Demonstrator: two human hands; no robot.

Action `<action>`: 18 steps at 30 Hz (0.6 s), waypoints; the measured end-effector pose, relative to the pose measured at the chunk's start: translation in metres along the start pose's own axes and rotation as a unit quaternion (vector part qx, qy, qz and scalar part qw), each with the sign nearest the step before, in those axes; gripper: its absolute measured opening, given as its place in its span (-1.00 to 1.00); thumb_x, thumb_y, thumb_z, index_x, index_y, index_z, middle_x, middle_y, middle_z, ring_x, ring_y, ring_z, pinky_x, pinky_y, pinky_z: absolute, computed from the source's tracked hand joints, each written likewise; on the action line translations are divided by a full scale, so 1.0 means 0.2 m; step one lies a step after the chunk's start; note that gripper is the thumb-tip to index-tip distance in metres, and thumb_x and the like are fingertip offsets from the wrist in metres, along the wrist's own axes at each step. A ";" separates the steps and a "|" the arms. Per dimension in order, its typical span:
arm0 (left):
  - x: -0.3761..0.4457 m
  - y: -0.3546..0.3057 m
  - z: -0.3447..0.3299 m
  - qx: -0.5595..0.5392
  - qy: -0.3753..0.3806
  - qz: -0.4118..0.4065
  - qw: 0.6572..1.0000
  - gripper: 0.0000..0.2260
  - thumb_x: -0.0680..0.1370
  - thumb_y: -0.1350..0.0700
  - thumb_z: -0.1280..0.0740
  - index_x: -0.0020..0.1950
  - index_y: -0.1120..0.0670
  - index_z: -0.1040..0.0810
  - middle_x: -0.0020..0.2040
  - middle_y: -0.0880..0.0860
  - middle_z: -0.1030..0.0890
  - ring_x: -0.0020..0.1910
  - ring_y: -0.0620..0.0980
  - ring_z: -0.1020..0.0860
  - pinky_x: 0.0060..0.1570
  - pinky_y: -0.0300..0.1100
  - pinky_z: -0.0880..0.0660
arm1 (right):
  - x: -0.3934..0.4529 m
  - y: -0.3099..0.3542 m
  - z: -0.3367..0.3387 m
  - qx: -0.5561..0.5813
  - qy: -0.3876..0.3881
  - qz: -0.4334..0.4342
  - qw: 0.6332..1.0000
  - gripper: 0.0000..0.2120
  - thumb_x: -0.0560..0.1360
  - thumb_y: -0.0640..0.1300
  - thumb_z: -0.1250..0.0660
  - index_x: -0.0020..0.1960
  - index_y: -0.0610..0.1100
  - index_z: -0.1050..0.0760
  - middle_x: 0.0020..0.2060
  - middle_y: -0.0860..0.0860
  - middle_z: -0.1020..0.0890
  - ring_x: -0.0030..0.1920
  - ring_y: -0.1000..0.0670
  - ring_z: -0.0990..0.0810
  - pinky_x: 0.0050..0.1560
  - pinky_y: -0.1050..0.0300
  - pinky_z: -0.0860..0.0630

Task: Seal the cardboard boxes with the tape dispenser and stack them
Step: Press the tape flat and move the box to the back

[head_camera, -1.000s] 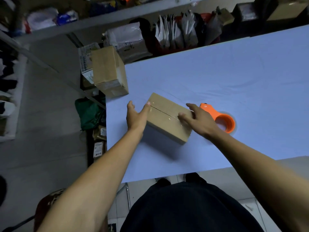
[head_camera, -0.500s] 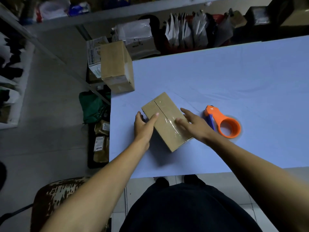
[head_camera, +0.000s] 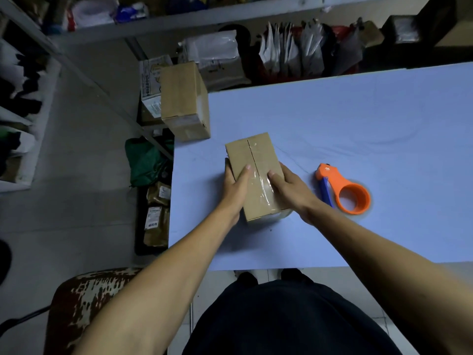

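Fingers (head_camera: 277, 179) of both hands are curling round the taped box (head_camera: 256, 172) at the desk's (head_camera: 358, 129) near-left, its long axis running twelve to six, while I'm judging the right hand (head_camera: 290, 187) nearer the dispenser (head_camera: 344, 192) at three o'clock.

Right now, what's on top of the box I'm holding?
Clear tape runs along the top seam of the box, with the left hand and right hand gripping its sides, thumbs on top. The inside is hidden.

One head-worn wide-angle view, close above my work.
I look steeply down: pale blue table (head_camera: 358, 124) right of centre, cluttered grey metal shelving (head_camera: 179, 24) along the frame's top.
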State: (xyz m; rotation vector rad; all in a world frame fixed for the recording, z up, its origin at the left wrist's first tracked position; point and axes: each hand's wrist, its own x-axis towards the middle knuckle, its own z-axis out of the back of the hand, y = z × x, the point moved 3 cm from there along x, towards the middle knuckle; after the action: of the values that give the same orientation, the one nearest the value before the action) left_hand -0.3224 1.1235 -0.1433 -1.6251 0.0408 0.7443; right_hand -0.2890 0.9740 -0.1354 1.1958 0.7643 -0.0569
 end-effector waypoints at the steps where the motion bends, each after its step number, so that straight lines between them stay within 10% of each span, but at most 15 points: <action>1: 0.01 -0.03 0.00 -0.009 0.007 0.000 1.000 -0.57 0.65 0.09 -0.28 0.52 -0.03 -0.32 0.30 -0.03 -0.59 0.15 -0.11 -0.62 0.07 -0.23 -0.57 | -0.01 0.02 0.01 0.004 -0.001 0.009 1.000 -0.78 0.63 0.16 -0.16 0.26 0.34 -0.41 0.22 0.26 -0.59 0.22 0.16 -0.56 0.38 0.01 -0.42; 6: 0.06 -0.21 -0.02 -0.035 0.042 -0.023 0.998 -0.69 0.65 0.10 -0.28 0.40 0.00 -0.45 0.21 -0.01 -0.65 0.14 -0.04 -0.64 0.16 -0.06 -0.57 | 0.02 0.15 0.04 0.015 -0.019 0.046 0.999 -0.30 0.45 0.38 -0.18 0.55 0.23 -0.18 0.44 0.21 -0.43 0.39 0.12 -0.45 0.45 -0.03 -0.35; 18: 0.16 -0.51 -0.02 -0.045 0.038 -0.071 0.996 -0.76 0.66 0.07 -0.27 0.32 -0.08 -0.44 0.15 -0.05 -0.65 0.06 -0.08 -0.64 0.00 -0.15 -0.57 | 0.12 0.42 0.06 0.015 -0.052 0.116 0.992 -0.37 0.47 0.36 -0.13 0.51 0.22 -0.25 0.39 0.19 -0.48 0.35 0.07 -0.49 0.41 -0.09 -0.39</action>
State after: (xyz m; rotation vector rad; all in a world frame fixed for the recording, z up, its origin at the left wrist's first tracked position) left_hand -0.2520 1.1538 -0.0701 -1.7217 -0.0538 0.5812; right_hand -0.2286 1.0054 -0.0780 1.2931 0.5302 0.0620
